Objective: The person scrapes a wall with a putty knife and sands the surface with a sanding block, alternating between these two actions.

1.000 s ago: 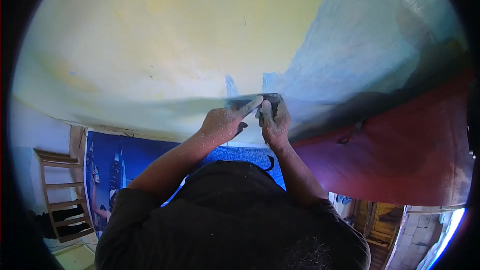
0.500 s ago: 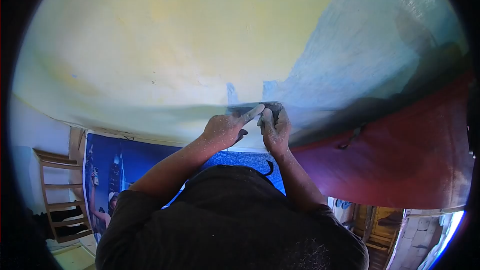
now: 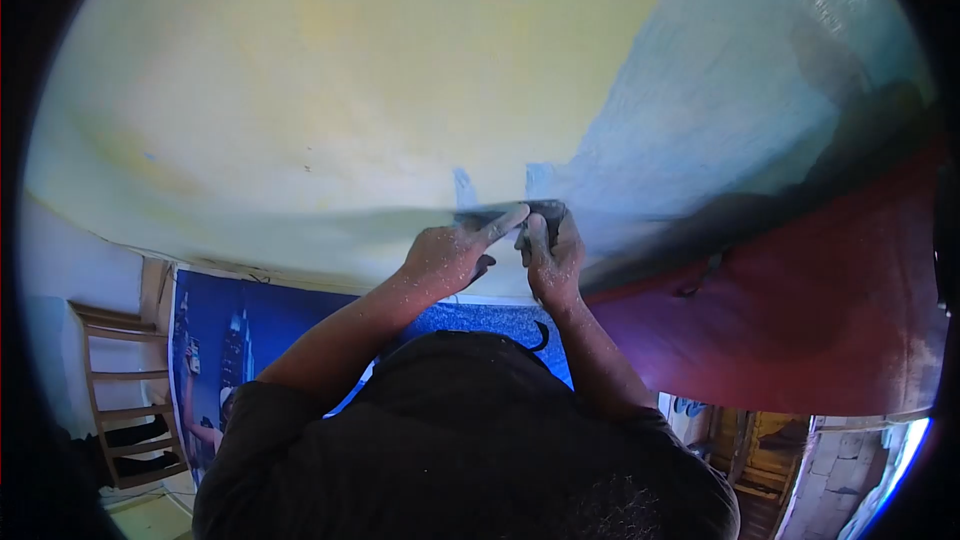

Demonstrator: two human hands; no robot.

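Against the painted wall (image 3: pixel 400 90), my right hand (image 3: pixel 555 255) grips a dark, flat scraper (image 3: pixel 547 208), its thumb pointing up. Close beside it, my left hand (image 3: pixel 450 250) has its index finger stretched over the tool's near face, with the thumb lower down. Fingers and shadow hide part of the scraper, so its full width cannot be made out. Pale dust coats both hands and forearms. Just above the tool show two small bluish patches, one on the left (image 3: pixel 462 187) and one on the right (image 3: pixel 539 179), within the yellowish paint.
A large bluish area (image 3: pixel 700 90) spreads over the wall's right side. Red sheeting (image 3: pixel 800 320) hangs at lower right, and a blue printed banner (image 3: pixel 270 320) at lower left. Beyond the banner stands a wooden ladder-like frame (image 3: pixel 128 375). Wooden boards (image 3: pixel 775 450) show at bottom right.
Both hands and the scraper stay in nearly the same place, with the right hand shifted very slightly. The view has tilted a little and looks somewhat darker.
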